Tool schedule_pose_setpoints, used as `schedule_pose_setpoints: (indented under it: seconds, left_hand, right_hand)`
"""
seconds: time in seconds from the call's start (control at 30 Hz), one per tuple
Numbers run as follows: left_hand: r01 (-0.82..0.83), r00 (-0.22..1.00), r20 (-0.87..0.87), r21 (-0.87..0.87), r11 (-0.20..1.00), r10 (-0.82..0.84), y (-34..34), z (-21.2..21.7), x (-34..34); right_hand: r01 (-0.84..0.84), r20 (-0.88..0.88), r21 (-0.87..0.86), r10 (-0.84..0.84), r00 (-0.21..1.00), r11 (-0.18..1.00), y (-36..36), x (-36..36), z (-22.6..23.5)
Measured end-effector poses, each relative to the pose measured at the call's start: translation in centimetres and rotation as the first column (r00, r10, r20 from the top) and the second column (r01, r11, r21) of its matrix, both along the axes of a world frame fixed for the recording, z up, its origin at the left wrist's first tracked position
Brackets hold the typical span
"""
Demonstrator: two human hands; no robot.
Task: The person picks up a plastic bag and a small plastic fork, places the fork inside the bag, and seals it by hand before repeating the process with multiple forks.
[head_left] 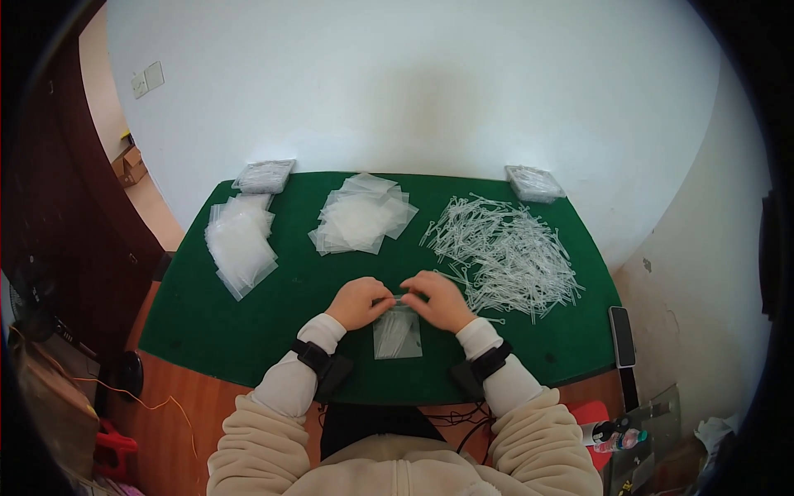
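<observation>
On the near middle of the green table lies a small clear plastic bag (398,335) with several thin clear sticks inside. My left hand (359,304) pinches the left part of its top edge. From the other side, the bent thumb and fingers of my right hand (438,301) close on the same edge; the fingertips partly hide it. Just beyond my right hand spreads a big heap of loose clear plastic sticks (513,258), with small loops at their ends. Farther off are a loose pile of flat clear bags (364,217) and, to the left, a fanned stack of bags (240,244).
Filled clear packs stand at the far left corner (265,176) and far right corner (535,183) of the green tabletop (306,322). A phone-like device (622,336) sits at the right edge. A white wall (331,91) rises behind. Cables (463,417) hang below the near edge.
</observation>
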State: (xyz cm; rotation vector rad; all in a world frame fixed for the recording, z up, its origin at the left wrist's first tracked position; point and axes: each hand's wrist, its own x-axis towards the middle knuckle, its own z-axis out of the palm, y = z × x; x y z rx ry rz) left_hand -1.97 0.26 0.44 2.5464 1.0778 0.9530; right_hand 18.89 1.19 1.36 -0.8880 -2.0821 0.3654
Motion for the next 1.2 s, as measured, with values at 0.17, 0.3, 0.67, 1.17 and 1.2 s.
schedule_pose_setpoints:
  seconds: [0.17, 0.3, 0.67, 1.17, 1.2]
  left_hand:
    - [0.027, 0.999, 0.02, -0.012, 1.0, -0.026, -0.2, 0.1, 0.3]
    - [0.012, 1.0, 0.022, 0.023, 1.0, -0.012, 0.0, 0.4, 0.0]
    - [-0.152, 0.959, 0.245, 0.032, 0.988, 0.14, 0.2, 1.5, -0.7]
    - [-0.053, 0.999, 0.01, 0.01, 0.999, 0.053, 0.4, 0.5, -0.6]
    - [-0.089, 0.996, 0.017, 0.02, 0.996, 0.089, 0.3, 0.5, -0.7]
  right_hand:
    - [-0.108, 0.164, -0.011, 0.109, 0.98, 0.994, -0.2, -0.7, -0.8]
    - [-0.053, 0.162, -0.014, 0.055, 0.985, 0.998, 0.2, 0.0, -0.8]
    - [0.031, 0.093, 0.04, -0.035, 0.995, 0.999, 0.7, 0.9, -0.6]
    - [0.184, -0.032, -0.005, -0.184, 0.982, 0.983, 1.7, 1.8, -0.2]
    - [0.182, -0.031, -0.003, -0.182, 0.983, 0.983, 1.6, 1.6, -0.3]
